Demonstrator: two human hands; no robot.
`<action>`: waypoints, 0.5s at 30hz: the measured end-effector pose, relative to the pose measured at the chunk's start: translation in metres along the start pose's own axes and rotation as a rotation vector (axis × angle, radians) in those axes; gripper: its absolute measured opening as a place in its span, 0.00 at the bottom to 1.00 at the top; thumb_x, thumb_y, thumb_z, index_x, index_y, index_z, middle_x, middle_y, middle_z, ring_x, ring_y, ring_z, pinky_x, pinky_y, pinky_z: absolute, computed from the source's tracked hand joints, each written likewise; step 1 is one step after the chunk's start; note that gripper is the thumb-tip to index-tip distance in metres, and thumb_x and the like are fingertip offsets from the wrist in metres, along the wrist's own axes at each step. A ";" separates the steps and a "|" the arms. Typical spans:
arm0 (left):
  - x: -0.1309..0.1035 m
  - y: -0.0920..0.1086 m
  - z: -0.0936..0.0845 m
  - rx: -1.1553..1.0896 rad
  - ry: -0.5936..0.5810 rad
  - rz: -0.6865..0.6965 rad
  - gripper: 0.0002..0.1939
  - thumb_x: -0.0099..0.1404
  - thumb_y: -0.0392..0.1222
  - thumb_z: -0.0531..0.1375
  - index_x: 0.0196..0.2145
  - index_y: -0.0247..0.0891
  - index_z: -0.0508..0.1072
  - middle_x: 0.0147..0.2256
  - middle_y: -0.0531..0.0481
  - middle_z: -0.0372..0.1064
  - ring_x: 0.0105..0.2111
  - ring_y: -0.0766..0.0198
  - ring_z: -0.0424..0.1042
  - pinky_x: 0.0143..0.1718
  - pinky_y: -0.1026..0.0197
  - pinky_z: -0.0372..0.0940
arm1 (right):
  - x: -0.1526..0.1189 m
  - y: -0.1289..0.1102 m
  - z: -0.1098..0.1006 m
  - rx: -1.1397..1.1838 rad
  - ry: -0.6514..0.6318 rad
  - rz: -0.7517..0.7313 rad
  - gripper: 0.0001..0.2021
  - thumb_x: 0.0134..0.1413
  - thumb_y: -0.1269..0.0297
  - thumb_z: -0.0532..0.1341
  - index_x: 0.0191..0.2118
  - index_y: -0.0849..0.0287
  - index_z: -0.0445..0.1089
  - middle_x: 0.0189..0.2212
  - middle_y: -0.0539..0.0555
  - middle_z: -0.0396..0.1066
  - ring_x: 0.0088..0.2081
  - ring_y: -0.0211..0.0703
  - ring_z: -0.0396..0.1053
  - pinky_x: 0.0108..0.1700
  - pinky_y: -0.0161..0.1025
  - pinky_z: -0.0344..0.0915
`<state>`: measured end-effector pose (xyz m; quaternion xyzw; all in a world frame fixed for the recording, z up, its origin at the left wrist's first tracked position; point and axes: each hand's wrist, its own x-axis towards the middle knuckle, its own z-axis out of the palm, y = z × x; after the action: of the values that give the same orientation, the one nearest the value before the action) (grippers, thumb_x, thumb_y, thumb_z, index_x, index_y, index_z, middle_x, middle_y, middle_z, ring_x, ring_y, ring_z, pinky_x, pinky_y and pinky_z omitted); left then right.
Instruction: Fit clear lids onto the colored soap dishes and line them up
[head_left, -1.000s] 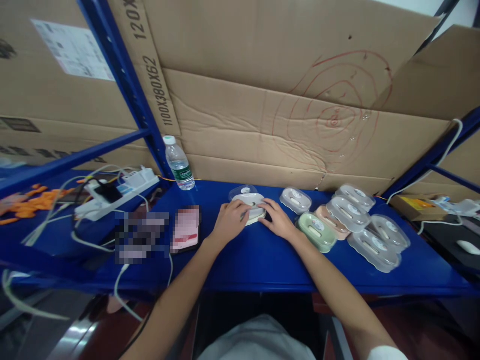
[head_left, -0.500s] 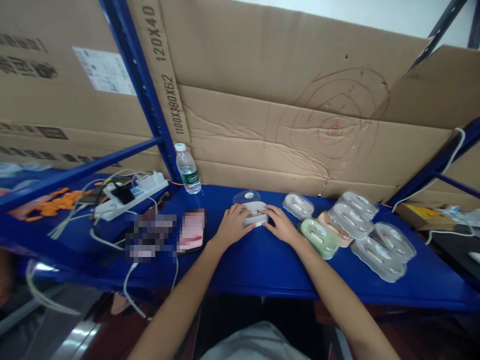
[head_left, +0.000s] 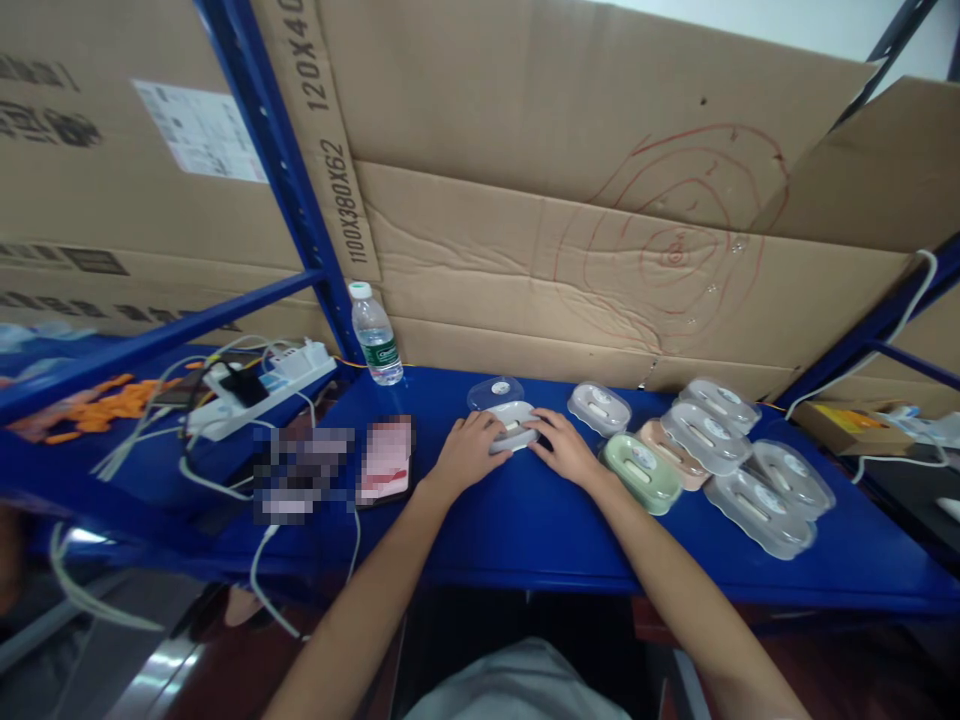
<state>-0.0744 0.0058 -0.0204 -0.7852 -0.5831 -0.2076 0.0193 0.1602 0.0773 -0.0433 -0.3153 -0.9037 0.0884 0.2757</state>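
Observation:
A white, oval plastic box [head_left: 517,437] rests on the blue table between my hands. My left hand [head_left: 471,447] grips its left end, fingers over the top and thumb at the near edge. At the opposite end, my right hand [head_left: 564,447] holds it with bent fingers. A light strip shows in the middle of the box, partly hidden by my left fingers. Just behind lies a clear oval lid [head_left: 487,394] with a round sticker. To the right are a clear-lidded box [head_left: 600,408] and a green one [head_left: 640,475].
Several more lidded boxes [head_left: 761,512] are grouped and partly stacked at the right, one of them peach [head_left: 671,452]. On the left stand a water bottle [head_left: 377,335], a phone [head_left: 385,462] and a power strip [head_left: 255,395] with cables. A cardboard wall [head_left: 480,260] closes the back.
The white box sits flatter between my hands, and the light strip in its middle now shows more plainly. Both hands keep nearly the same place. The camera view has shifted slightly.

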 end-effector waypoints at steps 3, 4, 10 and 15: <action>0.000 -0.001 0.002 -0.002 -0.003 0.001 0.12 0.66 0.47 0.68 0.47 0.45 0.78 0.54 0.45 0.73 0.55 0.48 0.70 0.53 0.48 0.65 | 0.000 0.001 0.001 0.000 -0.004 -0.001 0.19 0.65 0.67 0.64 0.61 0.51 0.73 0.64 0.61 0.66 0.64 0.56 0.66 0.66 0.59 0.65; 0.000 -0.001 0.002 -0.003 -0.002 0.002 0.12 0.67 0.47 0.68 0.47 0.45 0.78 0.54 0.45 0.73 0.55 0.48 0.70 0.53 0.48 0.65 | 0.000 0.001 0.001 -0.001 -0.006 -0.001 0.19 0.65 0.67 0.64 0.60 0.51 0.73 0.64 0.61 0.66 0.64 0.56 0.66 0.66 0.58 0.65; 0.000 -0.002 0.005 -0.015 0.005 0.014 0.10 0.68 0.48 0.65 0.46 0.45 0.78 0.53 0.44 0.73 0.54 0.49 0.71 0.52 0.48 0.66 | 0.000 0.001 0.001 -0.012 -0.010 0.005 0.18 0.65 0.68 0.64 0.59 0.52 0.74 0.63 0.60 0.67 0.63 0.55 0.67 0.65 0.57 0.66; 0.000 -0.002 0.004 -0.028 0.009 0.011 0.10 0.69 0.48 0.65 0.45 0.44 0.78 0.52 0.45 0.74 0.54 0.49 0.71 0.52 0.48 0.66 | 0.000 0.000 0.000 -0.018 -0.011 0.005 0.18 0.65 0.67 0.64 0.59 0.52 0.74 0.63 0.60 0.67 0.63 0.55 0.67 0.64 0.56 0.67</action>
<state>-0.0749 0.0074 -0.0242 -0.7875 -0.5759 -0.2191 0.0123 0.1598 0.0772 -0.0429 -0.3195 -0.9053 0.0827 0.2675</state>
